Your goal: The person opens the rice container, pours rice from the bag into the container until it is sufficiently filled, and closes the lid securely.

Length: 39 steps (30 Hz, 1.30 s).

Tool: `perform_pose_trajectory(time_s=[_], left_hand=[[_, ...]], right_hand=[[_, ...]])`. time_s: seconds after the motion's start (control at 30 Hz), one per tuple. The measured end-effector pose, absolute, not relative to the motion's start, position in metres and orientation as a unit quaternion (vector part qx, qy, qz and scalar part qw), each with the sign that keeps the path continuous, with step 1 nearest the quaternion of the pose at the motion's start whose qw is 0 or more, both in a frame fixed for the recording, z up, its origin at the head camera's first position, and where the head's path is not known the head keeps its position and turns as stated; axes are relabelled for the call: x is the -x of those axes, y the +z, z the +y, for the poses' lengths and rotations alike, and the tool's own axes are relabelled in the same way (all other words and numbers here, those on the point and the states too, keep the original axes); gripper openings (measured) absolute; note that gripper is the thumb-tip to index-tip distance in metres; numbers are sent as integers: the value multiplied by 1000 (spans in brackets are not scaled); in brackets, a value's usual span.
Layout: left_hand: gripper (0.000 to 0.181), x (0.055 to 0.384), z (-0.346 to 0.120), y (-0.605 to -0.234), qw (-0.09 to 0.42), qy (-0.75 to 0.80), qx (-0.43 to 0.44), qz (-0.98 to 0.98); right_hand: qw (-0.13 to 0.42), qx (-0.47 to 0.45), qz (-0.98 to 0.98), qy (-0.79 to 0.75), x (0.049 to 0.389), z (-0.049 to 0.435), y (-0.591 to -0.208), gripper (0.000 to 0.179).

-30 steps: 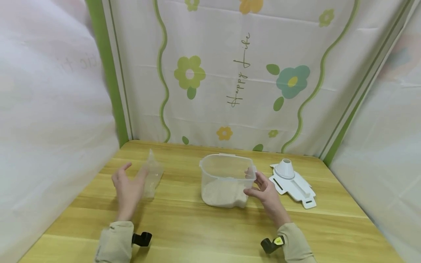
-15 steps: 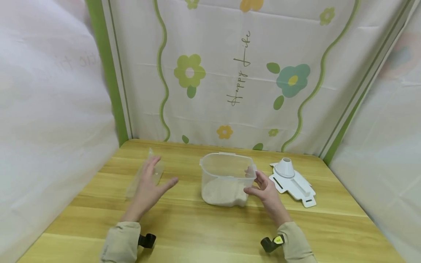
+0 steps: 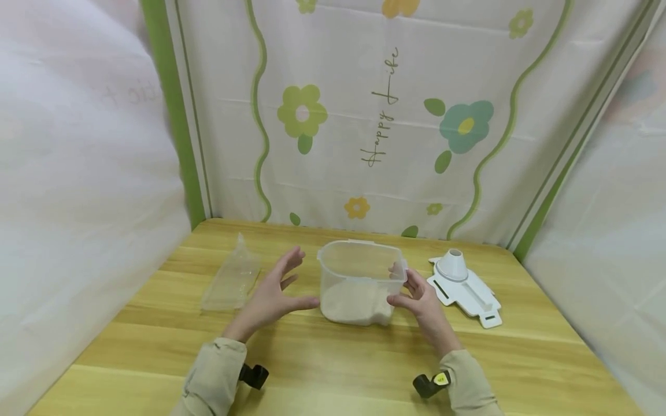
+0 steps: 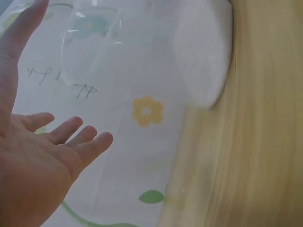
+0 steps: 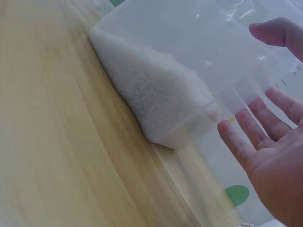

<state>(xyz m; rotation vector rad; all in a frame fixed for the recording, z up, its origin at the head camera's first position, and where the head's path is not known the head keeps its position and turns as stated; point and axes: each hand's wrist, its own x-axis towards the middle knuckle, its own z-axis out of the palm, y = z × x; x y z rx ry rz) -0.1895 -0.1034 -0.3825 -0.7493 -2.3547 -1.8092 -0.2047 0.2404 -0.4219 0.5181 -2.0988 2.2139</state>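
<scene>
A clear plastic container [image 3: 359,277] stands upright on the table, partly filled with white grains [image 5: 151,85] that look like rice. Round its right end, my right hand [image 3: 421,303] holds it, thumb in front and fingers behind. My left hand [image 3: 273,294] is just left of the container, fingers spread and thumb near its wall. Nothing lies in the left palm, as the left wrist view shows. An emptied-looking clear plastic bag [image 3: 231,280] lies flat to the left of that hand.
At the right of the wooden table [image 3: 333,375] lies a white plastic lid-like piece [image 3: 465,289] with a cone-shaped spout. White curtains [image 3: 364,115] with printed flowers hang at the back and both sides.
My left hand has left the plastic bag and swung right to the container, its fingers spreading. The bag now lies flat. My right hand has stayed at the container's right end.
</scene>
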Motion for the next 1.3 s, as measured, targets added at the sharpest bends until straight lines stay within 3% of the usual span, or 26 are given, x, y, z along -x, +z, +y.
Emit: perform_pose_trajectory(time_s=[0.3,0.57,0.7,0.83,1.3], left_hand=[[110,193,-82,-394,-4,-605,239,-760],[109,199,-69,-399,-3,-603,204,-772],[98,200,-66,-403,-9,-614,215,-759],[88,198,-63,-408,0,-626,222,-747],[87,197,-53,-414,39,-636,184,-749]], right_hand=[[24,-154,-682,715,200,240,-426,72],[30,-160,-683,712,202,242,-425,71],[27,-164,-678,716,200,240,-424,71],[28,-168,-670,722,200,238,-424,71],[23,-164,-664,729,202,239,-423,73]])
